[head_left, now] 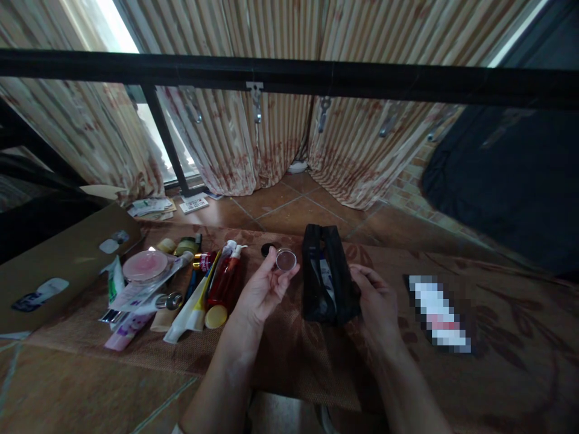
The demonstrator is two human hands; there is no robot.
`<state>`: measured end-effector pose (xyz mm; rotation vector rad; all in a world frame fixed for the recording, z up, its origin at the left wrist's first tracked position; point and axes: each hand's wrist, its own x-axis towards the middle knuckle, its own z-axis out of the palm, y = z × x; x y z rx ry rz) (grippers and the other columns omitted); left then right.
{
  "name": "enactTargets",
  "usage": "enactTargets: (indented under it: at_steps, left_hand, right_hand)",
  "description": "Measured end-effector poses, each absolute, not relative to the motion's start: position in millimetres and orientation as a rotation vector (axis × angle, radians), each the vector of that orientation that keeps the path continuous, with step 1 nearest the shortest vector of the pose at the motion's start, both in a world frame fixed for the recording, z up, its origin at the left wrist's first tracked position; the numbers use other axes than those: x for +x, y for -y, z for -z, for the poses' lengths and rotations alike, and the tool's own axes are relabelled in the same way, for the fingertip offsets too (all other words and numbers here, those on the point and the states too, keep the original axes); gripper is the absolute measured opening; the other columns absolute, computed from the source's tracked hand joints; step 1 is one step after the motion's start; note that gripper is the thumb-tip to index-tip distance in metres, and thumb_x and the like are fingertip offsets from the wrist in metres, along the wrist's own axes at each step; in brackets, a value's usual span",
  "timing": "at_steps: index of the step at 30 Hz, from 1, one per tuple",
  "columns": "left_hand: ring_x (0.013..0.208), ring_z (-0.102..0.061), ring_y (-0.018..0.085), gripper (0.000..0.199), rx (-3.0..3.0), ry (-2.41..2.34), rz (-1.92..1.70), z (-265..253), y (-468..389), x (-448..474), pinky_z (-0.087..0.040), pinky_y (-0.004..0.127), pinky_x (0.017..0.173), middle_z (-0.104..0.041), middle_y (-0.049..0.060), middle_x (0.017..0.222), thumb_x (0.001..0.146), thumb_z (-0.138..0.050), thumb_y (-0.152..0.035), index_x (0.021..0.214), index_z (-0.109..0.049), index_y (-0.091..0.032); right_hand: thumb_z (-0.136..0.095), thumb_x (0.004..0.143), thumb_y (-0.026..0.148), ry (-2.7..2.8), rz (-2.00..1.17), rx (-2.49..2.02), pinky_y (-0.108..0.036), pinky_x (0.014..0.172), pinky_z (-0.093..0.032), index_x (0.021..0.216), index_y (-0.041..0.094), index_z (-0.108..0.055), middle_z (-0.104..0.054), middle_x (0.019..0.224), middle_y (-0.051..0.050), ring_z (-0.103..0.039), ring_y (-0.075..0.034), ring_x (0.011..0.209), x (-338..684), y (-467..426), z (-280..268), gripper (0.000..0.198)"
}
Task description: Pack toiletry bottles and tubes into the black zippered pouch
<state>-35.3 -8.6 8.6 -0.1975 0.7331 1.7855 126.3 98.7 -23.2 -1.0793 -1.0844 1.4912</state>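
Between thumb and fingers, my left hand (265,288) holds a small round clear-lidded compact (286,260). Just behind that hand a small black round item (268,249) is partly hidden by the thumb. My right hand (373,295) grips the right side of a black toiletry pouch (332,301), its fingertips partly out of sight against the fabric. The pouch stands with its top open, and a pale tube (326,280) shows inside. To the left lies a pile of cosmetics, with a pink round container (145,266), a red pump bottle (225,277) and several tubes (187,313).
A brown patterned cloth (289,367) covers the low surface under everything. At the left stands a cardboard box (67,271). A blurred-out flat item (438,313) lies at the right. A dark metal bar (289,75) crosses above, before striped curtains (271,138).
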Motion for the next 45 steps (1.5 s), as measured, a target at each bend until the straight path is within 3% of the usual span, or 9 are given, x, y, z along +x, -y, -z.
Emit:
enactTargets:
  at_steps: [16, 45]
  left_hand:
    - [0.064, -0.071, 0.016, 0.024, -0.168, -0.733, -1.769, -6.1, 7.9, -35.1, -0.052, 0.014, 0.039, -0.069, 0.007, 0.075, 0.094, -0.049, -0.030, 0.088, -0.061, -0.010]
    - [0.062, -0.071, 0.016, 0.019, -0.163, -0.771, -1.777, -7.3, 5.5, -32.9, -0.052, 0.013, 0.040, -0.069, 0.005, 0.073, 0.093, -0.053, -0.029, 0.090, -0.060, -0.011]
  right_hand:
    - [-0.080, 0.058, 0.036, 1.046, -1.511, -1.082, -0.025, 0.059, -0.047, 0.077, 0.019, -0.072, -0.071, 0.074, 0.000, -0.062, -0.013, 0.063, 125.6, -98.9, 23.5, 0.027]
    - [-0.079, 0.061, 0.038, 1.073, -1.513, -1.073, -0.025, 0.060, -0.045, 0.079, 0.019, -0.072, -0.070, 0.074, 0.001, -0.060, -0.013, 0.064, 125.9, -100.6, 26.3, 0.026]
